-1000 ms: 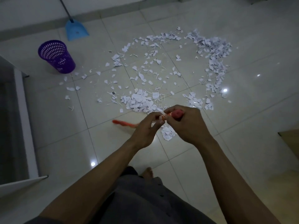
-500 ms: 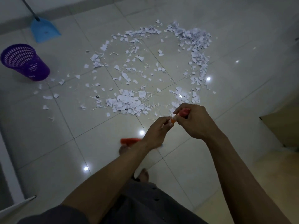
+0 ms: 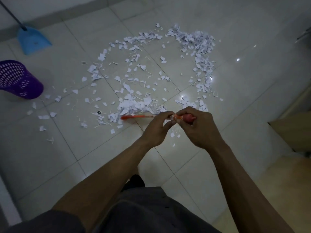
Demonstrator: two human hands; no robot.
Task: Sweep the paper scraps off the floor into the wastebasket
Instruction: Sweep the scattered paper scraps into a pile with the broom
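White paper scraps (image 3: 151, 78) lie scattered over the tiled floor, thickest at the far right and in a heap just beyond my hands. A purple mesh wastebasket (image 3: 18, 79) stands at the left. Both hands hold a red-orange broom (image 3: 136, 117) by its handle top. My left hand (image 3: 157, 127) pinches the handle just below my right hand (image 3: 196, 126), which grips the red end. The broom's head touches the floor at the near edge of the heap, its bristles blurred.
A blue dustpan (image 3: 32, 41) with a dark long handle leans against the far wall at the left. A wooden piece of furniture (image 3: 292, 130) stands at the right. A white frame edge (image 3: 6, 204) runs along the lower left. My own dark clothing fills the bottom.
The broom's head has swung away from my feet to the near edge of the scrap heap. The view has shifted, so the wastebasket sits farther left.
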